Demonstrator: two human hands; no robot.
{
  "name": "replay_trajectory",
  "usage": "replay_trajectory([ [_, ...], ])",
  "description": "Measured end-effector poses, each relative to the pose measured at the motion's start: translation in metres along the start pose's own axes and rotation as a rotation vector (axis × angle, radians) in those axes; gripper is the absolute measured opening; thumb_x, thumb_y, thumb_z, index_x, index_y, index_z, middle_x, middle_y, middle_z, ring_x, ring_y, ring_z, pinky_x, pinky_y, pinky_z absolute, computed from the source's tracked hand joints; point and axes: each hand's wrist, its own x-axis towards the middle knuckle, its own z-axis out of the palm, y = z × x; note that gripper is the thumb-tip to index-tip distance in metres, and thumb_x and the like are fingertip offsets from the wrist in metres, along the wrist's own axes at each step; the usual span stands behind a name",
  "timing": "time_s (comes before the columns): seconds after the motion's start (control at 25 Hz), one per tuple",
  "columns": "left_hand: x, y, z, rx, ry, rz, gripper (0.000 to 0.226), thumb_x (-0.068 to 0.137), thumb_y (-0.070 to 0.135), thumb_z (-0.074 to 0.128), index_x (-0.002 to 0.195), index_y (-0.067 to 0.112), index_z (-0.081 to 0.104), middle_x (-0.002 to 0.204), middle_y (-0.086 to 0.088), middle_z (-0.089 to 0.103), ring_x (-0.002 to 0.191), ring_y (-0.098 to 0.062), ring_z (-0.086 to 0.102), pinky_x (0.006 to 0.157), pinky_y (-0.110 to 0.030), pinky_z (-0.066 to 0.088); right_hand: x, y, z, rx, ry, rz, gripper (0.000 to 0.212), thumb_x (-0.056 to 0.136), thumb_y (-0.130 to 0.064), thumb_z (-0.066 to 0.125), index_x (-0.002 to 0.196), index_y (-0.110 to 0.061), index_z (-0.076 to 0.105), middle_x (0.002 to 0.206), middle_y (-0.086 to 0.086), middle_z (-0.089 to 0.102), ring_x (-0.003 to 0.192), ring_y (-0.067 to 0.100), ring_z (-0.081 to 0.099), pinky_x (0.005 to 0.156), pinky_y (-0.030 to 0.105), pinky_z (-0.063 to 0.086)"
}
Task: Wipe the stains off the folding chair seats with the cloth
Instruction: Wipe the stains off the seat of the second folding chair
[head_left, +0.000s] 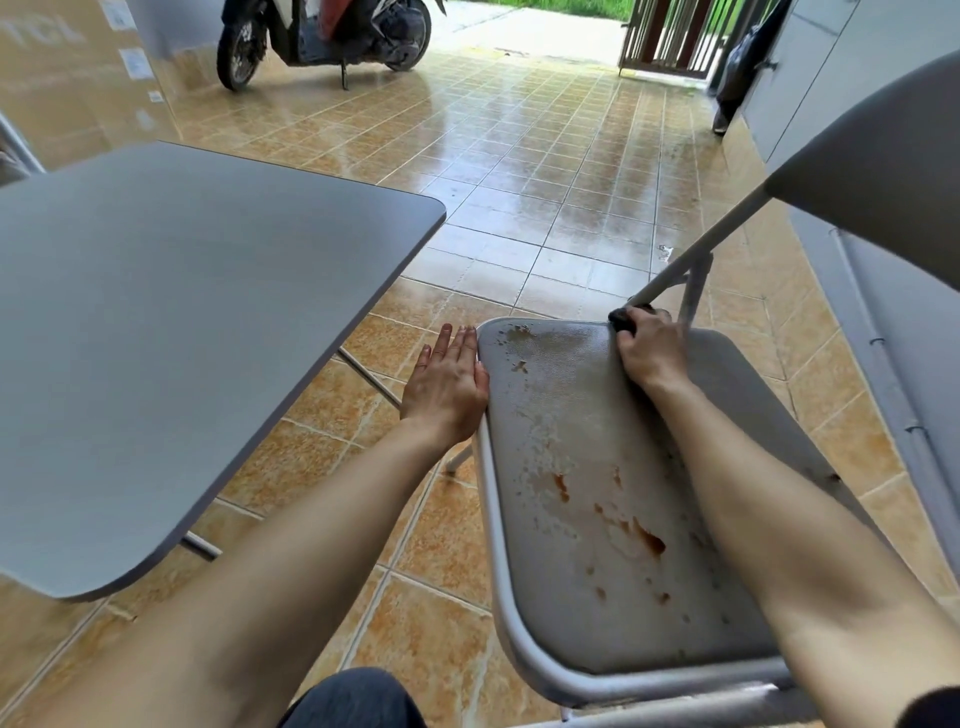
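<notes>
Cloth (622, 318) under right hand (649, 353), seat's (597, 493) far edge

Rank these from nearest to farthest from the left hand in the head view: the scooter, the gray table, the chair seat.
From the left hand:
1. Chair seat, touching it on its right.
2. Gray table, to its left.
3. Scooter, far ahead across the tiled floor.

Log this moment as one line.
left hand: flat against seat edge | right hand: grips dark cloth at far edge | chair seat: brown stains remain
</notes>
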Motion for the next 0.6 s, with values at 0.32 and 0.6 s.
replay_trajectory([
  [0.32, 0.0, 0.0, -0.001, -0.019, -0.018, -0.009, 0.057, 0.101, 0.031, 0.015, 0.155, 0.015, 0.006, 0.164, 0.002, 0.007, 0.152, -0.014, -0.002, 0.124, -0.034, 0.002, -0.026, -0.055, 0.011, 0.129, -0.154, -0.2, 0.046, 0.09, -0.01, 0.049, 0.136, -0.015, 0.052, 0.145, 0.013, 0.044, 0.132, 0.035, 0.039, 0.115, 0.038, 0.025],
  [0.6, -0.001, -0.003, -0.002, -0.051, -0.021, -0.002, 0.057, 0.101, 0.031, 0.016, 0.155, 0.017, 0.007, 0.164, 0.003, 0.008, 0.152, -0.014, -0.002, 0.123, -0.034, 0.002, -0.068, -0.086, 0.003, 0.187, -0.346, -0.565, 0.051, 0.083, 0.002, 0.052, 0.13, -0.016, 0.06, 0.143, 0.007, 0.05, 0.134, 0.024, 0.043, 0.115, 0.031, 0.026],
])
